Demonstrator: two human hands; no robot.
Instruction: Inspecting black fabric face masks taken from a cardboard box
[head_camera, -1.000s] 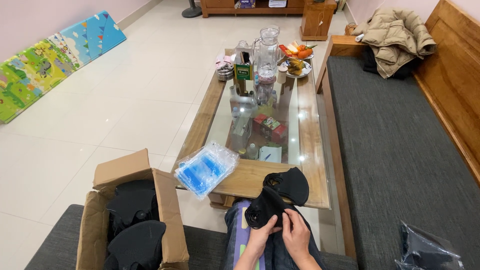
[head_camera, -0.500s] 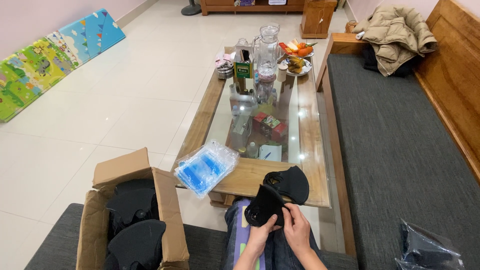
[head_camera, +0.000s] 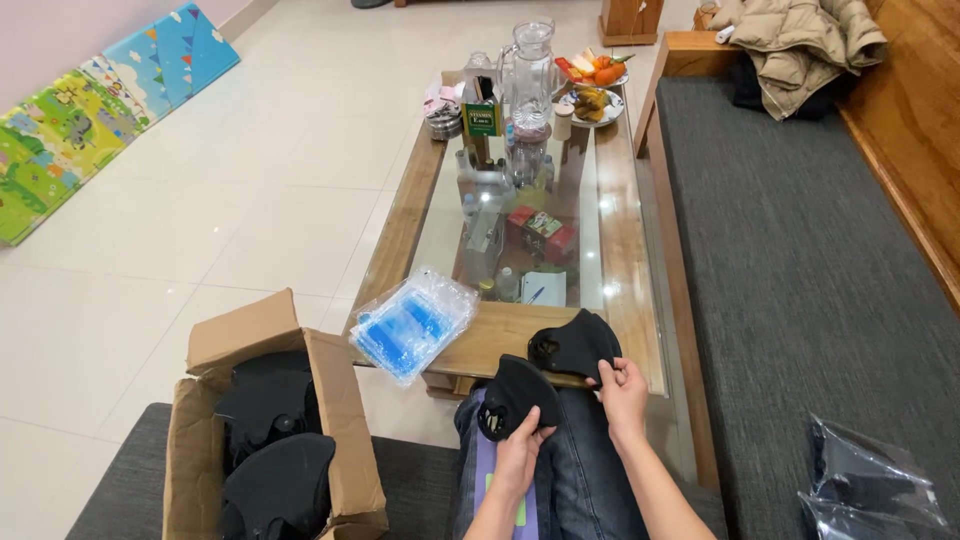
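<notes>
- The left hand (head_camera: 520, 452) is closed on one end of a black moulded fabric face mask (head_camera: 545, 378), near a round valve, holding it over the lap.
- The right hand (head_camera: 622, 388) pinches the mask's other, upper end, which lies at the near edge of the glass-topped wooden coffee table (head_camera: 640, 300); held so, the mask is spread out between both hands.
- A clear plastic packet of blue items (head_camera: 412, 322) overhangs the table's near left corner.
- An open brown cardboard box (head_camera: 330, 420) of more black pieces stands on the grey cushion at the left, within reach.
</notes>
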